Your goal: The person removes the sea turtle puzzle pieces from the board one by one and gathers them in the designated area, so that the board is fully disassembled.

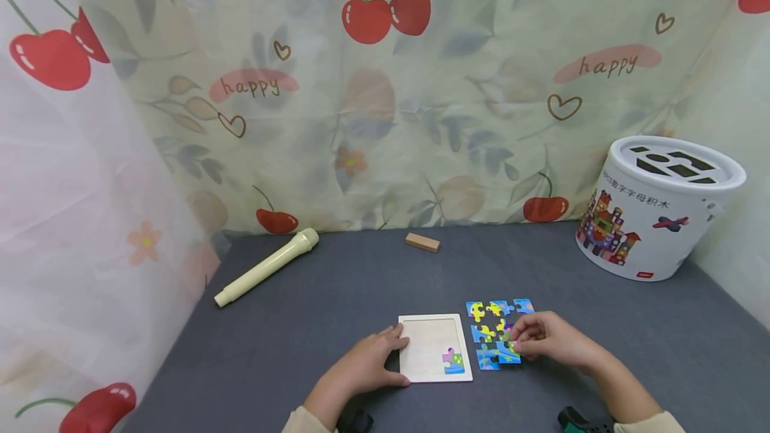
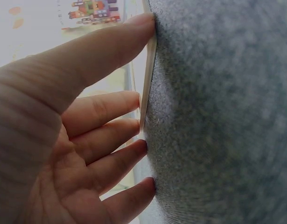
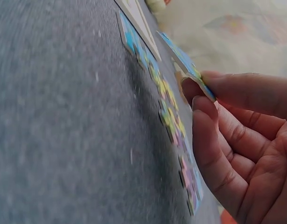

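A shallow wooden puzzle tray lies flat on the table, with a joined pink, green and blue patch of puzzle in its lower right corner. My left hand rests along the tray's left side, thumb at the near corner. In the left wrist view, the fairly straight fingers touch its edge. Between thumb and fingertips, my right hand pinches a blue jigsaw piece. The right wrist view shows this piece raised and tilted above the loose puzzle pieces, which lie right of the tray.
A cream-coloured microphone-shaped stick lies at the back left. A small wooden block sits near the back curtain. At the back right stands a white bucket with a slotted lid. Printed curtains border the dark tabletop.
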Tool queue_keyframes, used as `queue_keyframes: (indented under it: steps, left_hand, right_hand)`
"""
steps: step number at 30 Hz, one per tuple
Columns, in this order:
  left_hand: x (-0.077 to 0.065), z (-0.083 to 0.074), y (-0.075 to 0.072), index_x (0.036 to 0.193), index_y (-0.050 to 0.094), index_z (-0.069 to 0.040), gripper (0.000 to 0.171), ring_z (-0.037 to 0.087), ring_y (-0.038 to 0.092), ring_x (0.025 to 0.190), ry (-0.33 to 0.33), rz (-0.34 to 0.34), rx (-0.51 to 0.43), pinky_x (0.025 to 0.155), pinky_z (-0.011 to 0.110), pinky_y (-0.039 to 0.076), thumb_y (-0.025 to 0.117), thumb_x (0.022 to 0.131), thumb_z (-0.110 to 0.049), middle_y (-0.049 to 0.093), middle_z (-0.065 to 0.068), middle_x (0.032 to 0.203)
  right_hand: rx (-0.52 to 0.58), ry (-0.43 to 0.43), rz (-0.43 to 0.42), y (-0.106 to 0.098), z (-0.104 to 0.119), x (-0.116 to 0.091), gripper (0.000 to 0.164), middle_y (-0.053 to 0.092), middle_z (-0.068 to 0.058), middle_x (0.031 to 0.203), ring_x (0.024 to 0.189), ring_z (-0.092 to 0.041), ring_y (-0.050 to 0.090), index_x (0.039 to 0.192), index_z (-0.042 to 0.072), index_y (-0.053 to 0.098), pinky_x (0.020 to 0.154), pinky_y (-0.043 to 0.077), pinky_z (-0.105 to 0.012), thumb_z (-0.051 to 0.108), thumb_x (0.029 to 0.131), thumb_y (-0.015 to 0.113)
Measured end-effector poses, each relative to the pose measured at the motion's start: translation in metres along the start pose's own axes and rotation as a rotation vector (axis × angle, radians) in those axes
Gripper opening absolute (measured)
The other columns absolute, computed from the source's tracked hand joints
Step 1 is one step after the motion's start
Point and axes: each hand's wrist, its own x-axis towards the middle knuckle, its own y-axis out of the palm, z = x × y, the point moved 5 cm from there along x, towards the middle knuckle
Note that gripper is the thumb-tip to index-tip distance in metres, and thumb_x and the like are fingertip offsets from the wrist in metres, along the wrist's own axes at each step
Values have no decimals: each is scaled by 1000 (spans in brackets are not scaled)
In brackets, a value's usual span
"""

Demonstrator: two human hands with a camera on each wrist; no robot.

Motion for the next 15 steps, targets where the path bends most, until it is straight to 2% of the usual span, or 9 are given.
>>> queue_keyframes:
  steps: [15]
  left_hand:
    - [-1,-1,0,130,56,-12,67,27,39,134,3,-9,-3,105,46,37,78,72,-38,41,7,146]
  right_hand:
    - [-7,104,4,-3,-13,-8,27,63,-1,77,64,-8,58,98,-7,61,54,49,-24,18,88,63]
